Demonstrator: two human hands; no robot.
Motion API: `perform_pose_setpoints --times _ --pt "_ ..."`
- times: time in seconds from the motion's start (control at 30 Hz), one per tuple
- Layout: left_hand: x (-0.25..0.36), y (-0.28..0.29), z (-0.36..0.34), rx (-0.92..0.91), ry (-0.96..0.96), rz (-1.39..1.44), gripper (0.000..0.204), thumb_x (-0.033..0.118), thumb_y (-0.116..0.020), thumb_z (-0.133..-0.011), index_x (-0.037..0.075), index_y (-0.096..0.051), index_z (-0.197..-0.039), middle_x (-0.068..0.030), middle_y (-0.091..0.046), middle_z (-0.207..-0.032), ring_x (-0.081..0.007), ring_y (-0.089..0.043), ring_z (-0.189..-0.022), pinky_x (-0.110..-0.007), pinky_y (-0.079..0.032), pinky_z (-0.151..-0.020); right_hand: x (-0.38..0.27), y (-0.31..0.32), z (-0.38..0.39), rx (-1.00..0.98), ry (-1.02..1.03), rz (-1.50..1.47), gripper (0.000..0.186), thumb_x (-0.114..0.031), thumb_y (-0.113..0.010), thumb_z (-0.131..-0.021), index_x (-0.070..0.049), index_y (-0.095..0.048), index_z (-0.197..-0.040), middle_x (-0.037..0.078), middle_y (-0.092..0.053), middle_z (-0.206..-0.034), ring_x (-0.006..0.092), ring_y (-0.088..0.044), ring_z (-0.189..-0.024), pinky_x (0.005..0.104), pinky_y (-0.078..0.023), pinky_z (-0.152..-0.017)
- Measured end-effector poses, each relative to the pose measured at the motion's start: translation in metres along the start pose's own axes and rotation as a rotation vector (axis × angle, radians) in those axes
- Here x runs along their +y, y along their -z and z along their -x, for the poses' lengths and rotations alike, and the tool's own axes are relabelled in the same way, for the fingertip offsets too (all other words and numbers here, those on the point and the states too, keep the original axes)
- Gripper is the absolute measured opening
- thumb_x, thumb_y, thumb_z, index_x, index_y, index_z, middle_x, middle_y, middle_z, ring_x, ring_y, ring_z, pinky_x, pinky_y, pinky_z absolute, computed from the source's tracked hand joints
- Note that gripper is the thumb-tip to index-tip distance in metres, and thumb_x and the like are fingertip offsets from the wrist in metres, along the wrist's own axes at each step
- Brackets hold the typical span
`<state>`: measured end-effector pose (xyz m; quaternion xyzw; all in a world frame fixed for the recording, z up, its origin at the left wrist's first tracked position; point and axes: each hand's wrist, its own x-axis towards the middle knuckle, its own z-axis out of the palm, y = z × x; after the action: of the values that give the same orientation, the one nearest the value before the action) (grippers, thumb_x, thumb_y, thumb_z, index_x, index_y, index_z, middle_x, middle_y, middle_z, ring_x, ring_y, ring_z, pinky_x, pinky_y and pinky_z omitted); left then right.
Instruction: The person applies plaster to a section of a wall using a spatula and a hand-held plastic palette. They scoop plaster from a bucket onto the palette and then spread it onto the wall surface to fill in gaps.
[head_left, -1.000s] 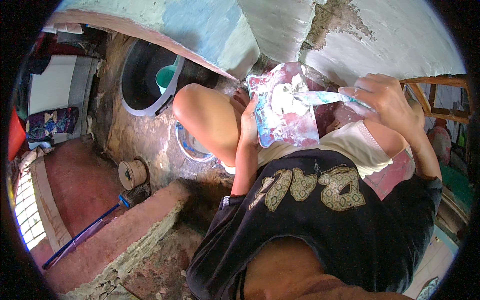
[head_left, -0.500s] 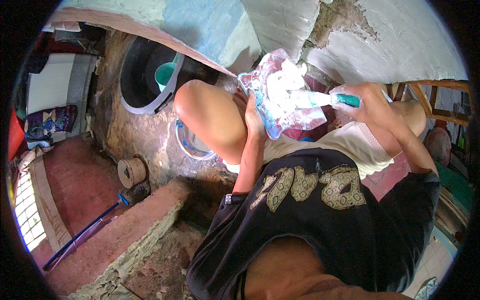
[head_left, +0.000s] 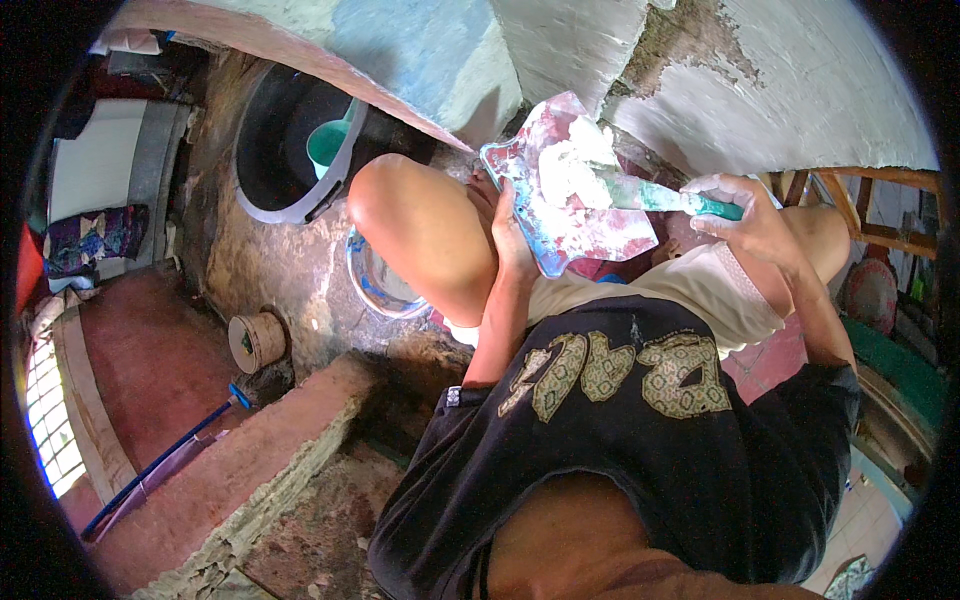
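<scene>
My left hand [head_left: 512, 238] grips the near left edge of a flat, smeared board [head_left: 628, 236], its fingers partly hidden under it. A mound of white putty [head_left: 582, 165] sits on the board's middle. Closed around a green handle, my right hand [head_left: 745, 212] holds a putty knife [head_left: 640, 193]. The knife's blade points left and its end lies in the putty. White residue coats my right fingers and the blade.
A patchy white wall [head_left: 720, 120] rises just beyond the board. To the left stand a black tub [head_left: 262, 150] with a green dipper [head_left: 325, 145] and a white-rimmed bucket [head_left: 362, 275] by my knee. A wooden frame [head_left: 845, 205] stands at right.
The putty knife and my right hand have moved slightly right and down, and the blade has turned. The board has shifted a little to the right.
</scene>
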<state>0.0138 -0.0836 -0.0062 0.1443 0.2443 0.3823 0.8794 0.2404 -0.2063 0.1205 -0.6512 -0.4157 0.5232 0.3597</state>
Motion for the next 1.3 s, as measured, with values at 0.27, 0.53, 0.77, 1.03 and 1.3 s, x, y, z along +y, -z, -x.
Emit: perform_pose_setpoints --times 0.27,0.53,0.77,1.03,1.3 --pt "0.0 0.0 -0.001 -0.04 0.0 0.005 0.047 0.032 -0.034 -0.086 0.001 -0.03 -0.121 -0.0105 -0.039 -0.12 -0.0219 -0.039 -0.11 -0.034 -0.027 -0.095 0.009 0.005 -0.006 -0.052 0.046 0.02 0.028 0.001 -0.06 -0.07 0.001 -0.054 -0.097 0.003 -0.056 -0.09 0.0094 -0.05 -0.084 0.0229 -0.04 -0.077" --pt "-0.011 0.026 -0.011 0.071 -0.096 0.027 0.041 0.023 -0.036 -0.086 0.004 -0.028 -0.122 -0.0083 -0.039 -0.119 -0.0197 -0.039 -0.109 -0.033 -0.029 -0.094 0.028 0.022 -0.014 -0.026 0.091 0.1 0.024 -0.005 -0.057 -0.075 0.001 -0.054 -0.098 0.003 -0.055 -0.088 0.009 -0.049 -0.082 0.0219 -0.039 -0.075" --pt "-0.006 0.0 -0.002 0.096 -0.1 0.004 0.042 0.026 -0.037 -0.085 0.003 -0.033 -0.12 -0.0095 -0.042 -0.116 -0.0221 -0.042 -0.105 -0.035 -0.033 -0.091 0.068 0.047 -0.045 0.247 -0.156 0.279 0.036 -0.031 -0.058 -0.077 -0.005 -0.056 -0.101 -0.005 -0.04 -0.056 0.0037 -0.034 -0.047 0.0189 -0.027 -0.041" --pt "-0.004 -0.015 0.003 0.171 -0.089 -0.021 0.04 0.027 -0.037 -0.084 0.002 -0.04 -0.115 -0.01 -0.047 -0.111 -0.024 -0.047 -0.099 -0.035 -0.036 -0.088 0.116 0.067 -0.105 0.321 -0.32 0.312 0.042 -0.039 -0.06 -0.072 -0.007 -0.058 -0.098 -0.001 -0.046 -0.058 0.0085 -0.04 -0.049 0.0241 -0.032 -0.042" --pt "-0.004 -0.007 0.001 0.116 -0.049 -0.016 0.044 0.027 -0.04 -0.083 0.004 -0.032 -0.12 -0.0073 -0.041 -0.117 -0.0211 -0.04 -0.107 -0.034 -0.031 -0.092 0.141 0.067 -0.13 0.419 -0.294 0.482 0.04 -0.041 -0.057 -0.072 -0.006 -0.062 -0.09 0.015 -0.06 -0.077 0.0246 -0.057 -0.074 0.0337 -0.042 -0.071"
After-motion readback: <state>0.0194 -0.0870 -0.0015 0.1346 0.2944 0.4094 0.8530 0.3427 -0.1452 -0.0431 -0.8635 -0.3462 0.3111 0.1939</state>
